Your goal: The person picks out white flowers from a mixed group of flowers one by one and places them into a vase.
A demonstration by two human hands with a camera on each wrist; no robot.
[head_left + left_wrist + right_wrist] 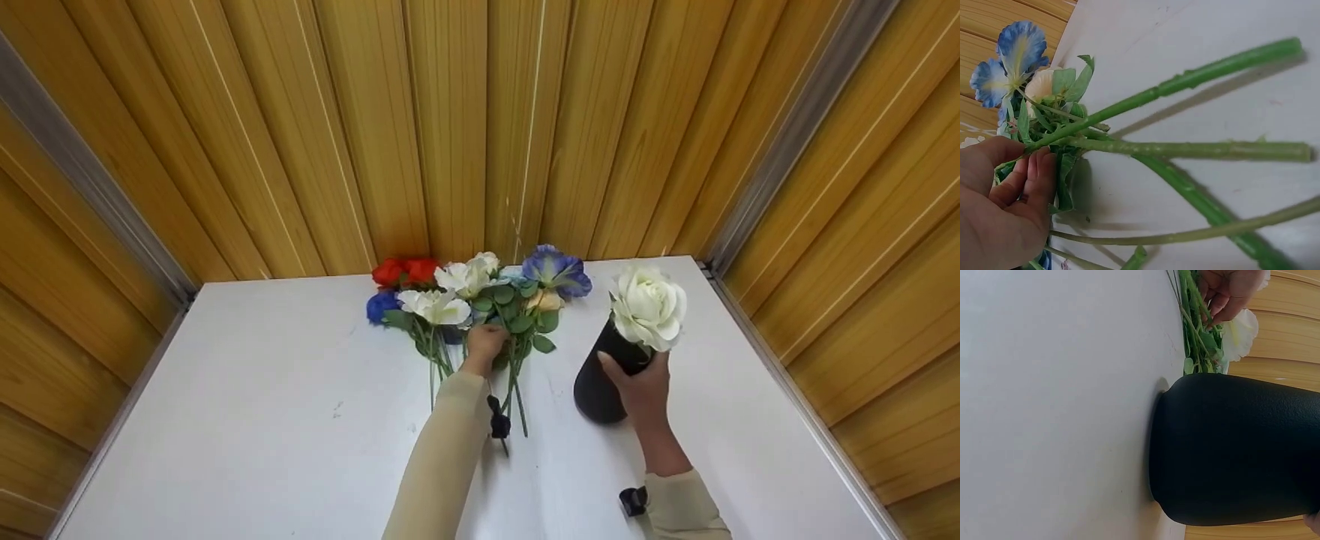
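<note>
My left hand reaches into a bunch of artificial flowers lying on the table. In the left wrist view its thumb and fingers pinch a green flower stem, whose bloom is hidden. Other stems cross close beneath. Around this hand lie white flowers, a peach flower and a blue-purple flower. To the right, my right hand grips a black vase near its top. A large white rose stands in the vase. The vase's base is at the tabletop in the right wrist view.
Red flowers and a dark blue flower lie at the bunch's left side. The white table ends at a wood-patterned wall behind, with similar panels on both sides.
</note>
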